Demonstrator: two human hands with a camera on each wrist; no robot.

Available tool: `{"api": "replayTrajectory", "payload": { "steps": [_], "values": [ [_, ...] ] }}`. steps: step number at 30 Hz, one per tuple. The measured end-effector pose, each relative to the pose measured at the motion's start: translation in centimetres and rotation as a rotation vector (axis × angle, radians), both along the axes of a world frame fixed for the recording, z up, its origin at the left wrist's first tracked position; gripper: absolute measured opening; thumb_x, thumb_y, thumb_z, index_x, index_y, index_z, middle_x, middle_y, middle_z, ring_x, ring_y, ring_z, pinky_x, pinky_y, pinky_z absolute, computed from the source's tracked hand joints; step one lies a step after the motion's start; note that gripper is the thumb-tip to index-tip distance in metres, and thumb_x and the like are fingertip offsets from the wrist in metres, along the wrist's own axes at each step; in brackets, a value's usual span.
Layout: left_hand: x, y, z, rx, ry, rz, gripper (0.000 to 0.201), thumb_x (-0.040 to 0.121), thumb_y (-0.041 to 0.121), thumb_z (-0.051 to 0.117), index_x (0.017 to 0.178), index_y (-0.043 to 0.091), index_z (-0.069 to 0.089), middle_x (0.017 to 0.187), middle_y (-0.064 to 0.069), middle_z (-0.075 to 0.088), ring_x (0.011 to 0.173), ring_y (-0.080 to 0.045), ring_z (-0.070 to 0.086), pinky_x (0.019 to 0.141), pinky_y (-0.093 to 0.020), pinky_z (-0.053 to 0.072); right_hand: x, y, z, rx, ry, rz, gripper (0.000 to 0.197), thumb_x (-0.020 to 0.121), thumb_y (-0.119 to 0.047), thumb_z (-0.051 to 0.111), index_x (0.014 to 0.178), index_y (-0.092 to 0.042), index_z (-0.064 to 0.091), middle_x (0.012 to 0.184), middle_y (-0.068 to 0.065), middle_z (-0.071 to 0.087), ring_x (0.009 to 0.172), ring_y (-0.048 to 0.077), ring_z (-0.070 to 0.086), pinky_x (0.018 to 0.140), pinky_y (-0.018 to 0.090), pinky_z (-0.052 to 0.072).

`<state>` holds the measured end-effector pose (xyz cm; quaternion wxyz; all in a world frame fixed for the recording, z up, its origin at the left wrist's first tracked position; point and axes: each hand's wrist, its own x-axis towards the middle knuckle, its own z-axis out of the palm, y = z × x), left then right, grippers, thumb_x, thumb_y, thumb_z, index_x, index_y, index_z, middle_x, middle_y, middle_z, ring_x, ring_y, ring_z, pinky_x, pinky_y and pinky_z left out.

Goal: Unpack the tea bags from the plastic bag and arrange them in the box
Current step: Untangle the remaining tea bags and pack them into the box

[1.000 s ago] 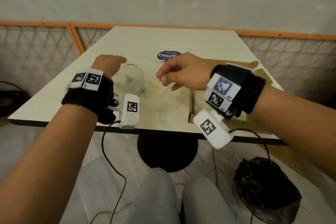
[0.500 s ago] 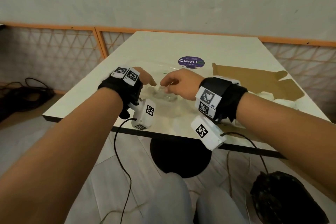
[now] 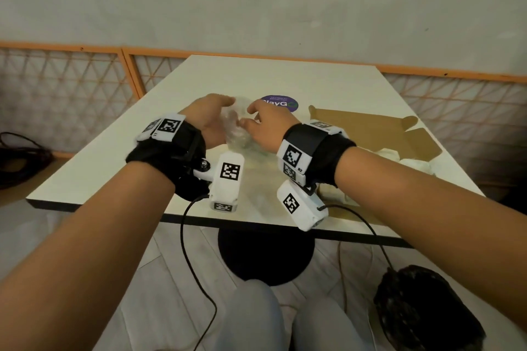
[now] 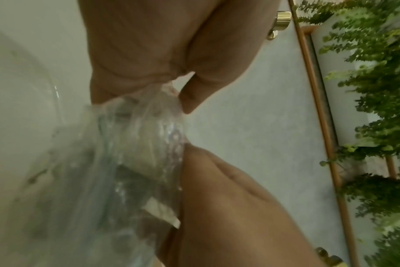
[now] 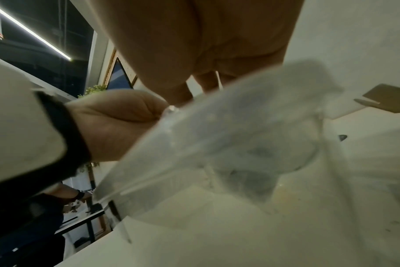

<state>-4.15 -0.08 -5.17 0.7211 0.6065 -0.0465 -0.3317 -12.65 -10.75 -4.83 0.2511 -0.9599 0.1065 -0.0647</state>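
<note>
Clear, crinkled film is now lifted between both hands above the table (image 3: 328, 88); a second ago the bag (image 3: 238, 134) lay low on the top with the hands pulled apart over it, so the person has gathered it up, probably to work its mouth open.

At the left, the left hand (image 3: 209, 120) has closed in from that side, and the left wrist view shows thumb and fingers pinching a gathered fold of the bag. In the middle the bag hangs as a limp, glossy, wrinkled pouch, its lower part reaching down toward the table. Pale flat shapes show through the film, likely tea bags, though they are too blurred to count. Just beyond it sits a round purple sticker (image 3: 279, 102). The right hand (image 3: 268, 129) grips the other side of the bag with curled fingers, close to the left hand.

Further right, the box (image 3: 370, 128) lies open on the table, flat brown cardboard with stiff flaps spread out. Soft white lumps (image 3: 413, 164) sit at its near edge; what they are cannot be told. The bag is still apart from the box, so judging by this, unpacking has hardly begun.
</note>
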Motion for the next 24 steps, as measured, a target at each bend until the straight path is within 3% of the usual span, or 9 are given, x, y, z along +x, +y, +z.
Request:
{"api": "replayTrajectory", "payload": {
  "steps": [2, 4, 7, 10, 13, 18, 20, 22, 24],
  "values": [
    [-0.8, -0.4, 0.3, -0.014, -0.001, -0.123, 0.020, 0.097, 0.026, 0.050, 0.100, 0.007, 0.057, 0.076, -0.007, 0.062, 0.050, -0.018, 0.063, 0.055, -0.026, 0.055, -0.3, -0.2, 0.1, -0.023, -0.011, 0.033, 0.045, 0.094, -0.032, 0.049, 0.133, -0.010, 0.041, 0.130, 0.010, 0.053, 0.118, 0.026, 0.051, 0.092, 0.031, 0.041],
    [-1.5, -0.6, 0.4, 0.051, -0.016, -0.218, 0.019, 0.095, 0.026, 0.053, 0.084, 0.011, 0.058, 0.080, -0.006, 0.062, 0.063, -0.017, 0.064, 0.063, -0.029, 0.057, -0.6, -0.4, 0.1, -0.070, 0.013, 0.082, 0.045, 0.091, -0.028, 0.053, 0.131, -0.010, 0.045, 0.130, 0.009, 0.054, 0.118, 0.025, 0.052, 0.093, 0.030, 0.042],
    [-1.2, 0.0, 0.4, 0.202, 0.014, -0.239, 0.018, 0.093, 0.022, 0.056, 0.092, 0.007, 0.065, 0.089, -0.012, 0.068, 0.074, -0.023, 0.067, 0.070, -0.037, 0.058, -1.2, -0.7, 0.3, -0.151, 0.074, 0.145, 0.044, 0.085, -0.022, 0.059, 0.126, -0.010, 0.052, 0.123, 0.010, 0.058, 0.109, 0.026, 0.056, 0.088, 0.029, 0.046],
    [-0.9, 0.7, 0.6, 0.303, -0.032, -0.220, 0.024, 0.091, 0.032, 0.059, 0.102, 0.011, 0.065, 0.109, -0.011, 0.066, 0.092, -0.025, 0.064, 0.085, -0.040, 0.054, -1.7, -1.4, 0.9, -0.245, 0.025, 0.158, 0.059, 0.081, -0.020, 0.065, 0.135, -0.011, 0.043, 0.135, 0.009, 0.050, 0.121, 0.025, 0.048, 0.092, 0.025, 0.035],
    [-1.0, 1.1, 0.7, 0.198, 0.043, -0.177, 0.034, 0.093, 0.033, 0.056, 0.115, 0.008, 0.061, 0.117, -0.014, 0.066, 0.095, -0.029, 0.065, 0.068, -0.040, 0.056, -1.9, -2.1, 1.3, -0.286, 0.009, 0.194, 0.072, 0.080, -0.023, 0.068, 0.142, -0.013, 0.032, 0.145, 0.007, 0.040, 0.131, 0.022, 0.039, 0.096, 0.020, 0.028],
    [-1.7, 1.5, 0.9, 0.014, 0.106, -0.127, 0.038, 0.100, 0.029, 0.040, 0.123, 0.003, 0.055, 0.116, -0.020, 0.066, 0.102, -0.032, 0.065, 0.086, -0.047, 0.048, -2.1, -2.8, 0.5, -0.209, -0.067, 0.213, 0.069, 0.081, -0.022, 0.067, 0.140, -0.020, 0.032, 0.138, 0.000, 0.045, 0.123, 0.019, 0.045, 0.071, 0.015, 0.023],
    [-2.1, 1.6, 0.9, -0.041, 0.128, -0.136, 0.039, 0.101, 0.028, 0.038, 0.113, -0.002, 0.060, 0.105, -0.023, 0.069, 0.089, -0.034, 0.070, 0.082, -0.047, 0.048, -1.9, -2.7, 0.1, -0.106, -0.138, 0.268, 0.064, 0.080, -0.016, 0.066, 0.136, -0.022, 0.037, 0.129, 0.001, 0.051, 0.115, 0.020, 0.049, 0.073, 0.016, 0.030],
    [-2.3, 1.6, 0.7, -0.104, 0.174, -0.139, 0.041, 0.101, 0.026, 0.037, 0.094, -0.005, 0.064, 0.092, -0.023, 0.071, 0.074, -0.035, 0.071, 0.079, -0.045, 0.051, -1.6, -2.6, -0.5, -0.032, -0.175, 0.322, 0.062, 0.078, -0.015, 0.064, 0.134, -0.026, 0.041, 0.126, 0.007, 0.053, 0.115, 0.022, 0.050, 0.090, 0.028, 0.040],
    [-2.4, 1.8, 0.1, -0.210, 0.233, -0.211, 0.043, 0.102, 0.028, 0.035, 0.090, -0.001, 0.065, 0.101, -0.011, 0.068, 0.081, -0.032, 0.065, 0.097, -0.032, 0.046, -1.3, -2.5, -0.8, -0.038, -0.175, 0.342, 0.060, 0.079, -0.017, 0.062, 0.134, -0.030, 0.041, 0.120, 0.012, 0.053, 0.110, 0.025, 0.050, 0.092, 0.032, 0.041]
  ]
}}
